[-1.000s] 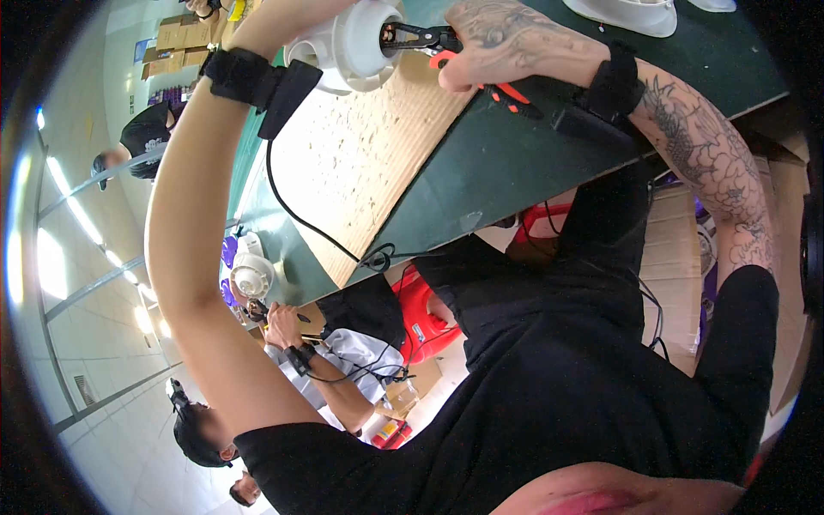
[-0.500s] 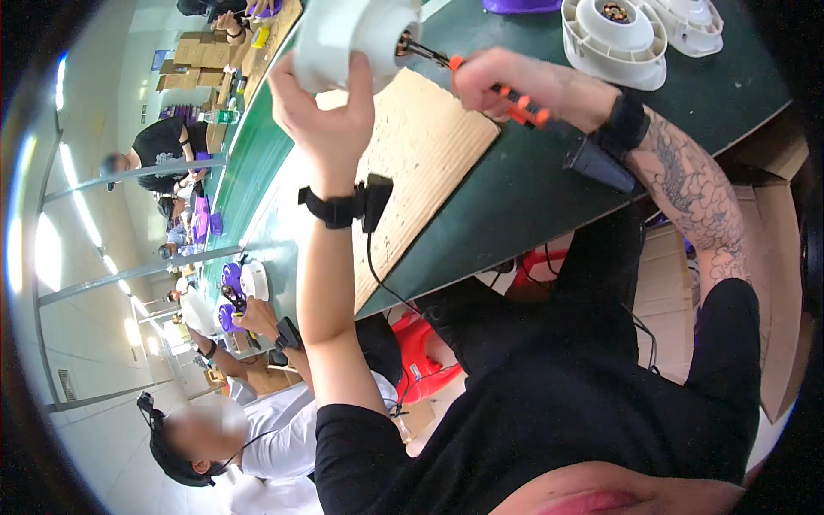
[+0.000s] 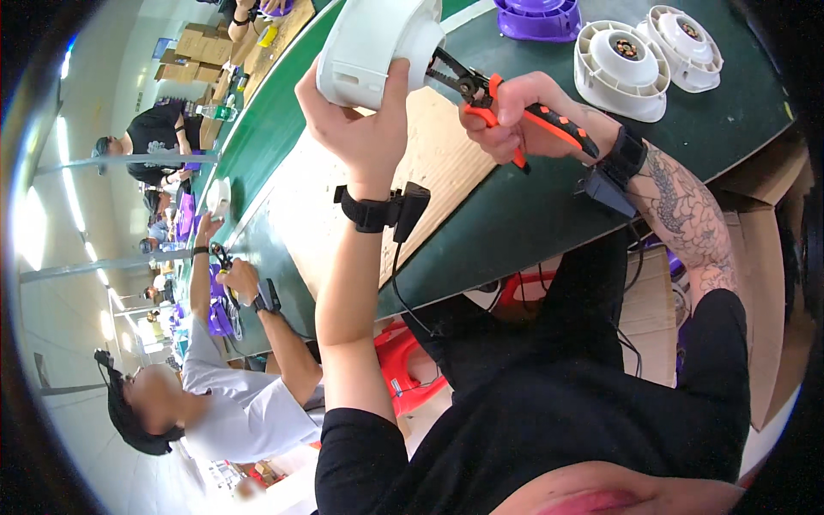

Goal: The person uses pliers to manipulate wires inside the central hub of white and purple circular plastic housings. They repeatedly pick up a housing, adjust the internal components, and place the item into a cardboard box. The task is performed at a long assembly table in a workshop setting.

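While the housing [image 3: 378, 60] seems mid-work, left hand [image 3: 365, 142] clasps it; rightward, right hand [image 3: 532, 94] curls round pliers [image 3: 470, 87]; farther right, two bases [image 3: 620, 73], completion unclear.

A white housing [image 3: 369, 56], evenly coloured; pliers [image 3: 468, 87] with dark jaws and orange handles inset with black, the black dotted orange. Two more housings [image 3: 633, 75] are white with coppery-brown centres; a purple casing [image 3: 539, 21] is solid in colour. The counter [image 3: 498, 219] is dark green, its board [image 3: 446, 146] pale tan with fine streaks. Wristbands [image 3: 369, 214] and shirt [image 3: 558, 429] are black; dark line-work tattoos [image 3: 674, 202] pattern the right forearm; a stool [image 3: 399, 369] is red.
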### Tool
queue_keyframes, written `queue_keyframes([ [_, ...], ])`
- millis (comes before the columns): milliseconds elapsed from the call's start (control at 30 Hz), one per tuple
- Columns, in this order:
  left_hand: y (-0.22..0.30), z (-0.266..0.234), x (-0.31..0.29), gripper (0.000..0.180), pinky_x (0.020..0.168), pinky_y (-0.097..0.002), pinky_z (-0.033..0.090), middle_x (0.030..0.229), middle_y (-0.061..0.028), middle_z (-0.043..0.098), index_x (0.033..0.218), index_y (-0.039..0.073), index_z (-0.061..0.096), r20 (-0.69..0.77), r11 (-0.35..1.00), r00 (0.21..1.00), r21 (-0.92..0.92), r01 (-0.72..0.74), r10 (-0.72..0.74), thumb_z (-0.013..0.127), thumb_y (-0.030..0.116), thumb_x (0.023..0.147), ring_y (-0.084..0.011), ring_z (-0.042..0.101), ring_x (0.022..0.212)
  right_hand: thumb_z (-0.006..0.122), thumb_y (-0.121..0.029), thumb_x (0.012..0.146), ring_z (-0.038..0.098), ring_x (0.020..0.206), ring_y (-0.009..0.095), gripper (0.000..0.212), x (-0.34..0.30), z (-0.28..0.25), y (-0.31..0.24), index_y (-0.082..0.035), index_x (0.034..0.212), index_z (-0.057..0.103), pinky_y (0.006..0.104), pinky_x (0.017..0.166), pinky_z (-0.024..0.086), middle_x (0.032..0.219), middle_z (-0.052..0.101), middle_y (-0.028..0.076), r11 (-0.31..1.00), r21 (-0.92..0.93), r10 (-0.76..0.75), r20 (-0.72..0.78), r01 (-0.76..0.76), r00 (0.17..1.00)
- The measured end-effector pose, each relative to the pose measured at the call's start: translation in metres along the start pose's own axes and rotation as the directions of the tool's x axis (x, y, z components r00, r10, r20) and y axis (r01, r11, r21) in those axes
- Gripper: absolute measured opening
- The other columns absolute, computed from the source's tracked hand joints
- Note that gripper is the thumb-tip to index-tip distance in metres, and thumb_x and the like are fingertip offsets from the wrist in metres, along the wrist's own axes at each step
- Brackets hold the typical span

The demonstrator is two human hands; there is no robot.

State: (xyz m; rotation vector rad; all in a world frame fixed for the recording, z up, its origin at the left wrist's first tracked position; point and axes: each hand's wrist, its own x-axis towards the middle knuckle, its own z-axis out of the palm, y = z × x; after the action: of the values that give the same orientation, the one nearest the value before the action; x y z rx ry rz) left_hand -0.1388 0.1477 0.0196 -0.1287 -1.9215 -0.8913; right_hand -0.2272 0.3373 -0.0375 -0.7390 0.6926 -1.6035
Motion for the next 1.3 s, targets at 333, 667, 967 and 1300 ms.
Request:
queue_keyframes([
  [333, 0.007, -0.004, 0.011, 0.072, 0.08, -0.0347, 0.055, 0.1, -0.0128, 0.067, 0.122, -0.004, 0.054, 0.106, 0.977, 0.992, 0.207, 0.045, -0.069, 0.093, 0.029, 0.072, -0.0238, 0.069, 0.094, 0.067, -0.038, 0.072, 0.053, 0.065, 0.025, 0.045, -0.004, 0.002, 0.001, 0.0, 0.095, 0.059, 0.0356, 0.063, 0.043, 0.072, 0.054, 0.009, 0.487, -0.84, -0.29, -0.413, -0.238, 0.864],
  [667, -0.01, -0.007, -0.001, 0.065, 0.076, -0.0318, 0.056, 0.104, -0.0144, 0.067, 0.119, -0.004, 0.053, -0.07, 0.981, 0.99, -0.144, -0.132, 0.123, 0.091, 0.023, 0.074, -0.023, 0.069, 0.093, 0.069, -0.031, 0.069, 0.056, 0.075, 0.027, 0.046, -0.002, 0.008, -0.005, 0.002, 0.098, 0.056, 0.0395, 0.072, 0.046, 0.078, 0.056, 0.015, 0.465, -0.828, -0.2, -0.444, -0.314, 0.874],
  [967, 0.007, -0.018, 0.002, 0.062, 0.086, -0.0313, 0.055, 0.109, -0.0153, 0.066, 0.124, -0.008, 0.056, -0.07, 0.994, 0.993, 0.066, -0.09, 0.095, 0.09, 0.018, 0.078, -0.0183, 0.066, 0.097, 0.066, -0.034, 0.072, 0.047, 0.062, 0.012, 0.036, -0.01, 0.018, 0.002, -0.004, 0.09, 0.057, 0.0261, 0.06, 0.038, 0.071, 0.049, 0.0, 0.903, -0.428, -0.053, -0.186, -0.032, 0.981],
  [1300, 0.035, -0.01, 0.006, 0.067, 0.087, -0.0349, 0.054, 0.109, -0.0131, 0.064, 0.127, -0.004, 0.054, -0.026, 0.989, 0.997, 0.134, -0.068, 0.072, 0.091, 0.011, 0.073, -0.0219, 0.065, 0.101, 0.068, -0.036, 0.073, 0.052, 0.076, 0.027, 0.048, -0.019, 0.041, -0.003, 0.003, 0.098, 0.058, 0.0385, 0.072, 0.043, 0.083, 0.054, 0.015, 0.327, -0.906, -0.377, -0.385, -0.268, 0.842],
])
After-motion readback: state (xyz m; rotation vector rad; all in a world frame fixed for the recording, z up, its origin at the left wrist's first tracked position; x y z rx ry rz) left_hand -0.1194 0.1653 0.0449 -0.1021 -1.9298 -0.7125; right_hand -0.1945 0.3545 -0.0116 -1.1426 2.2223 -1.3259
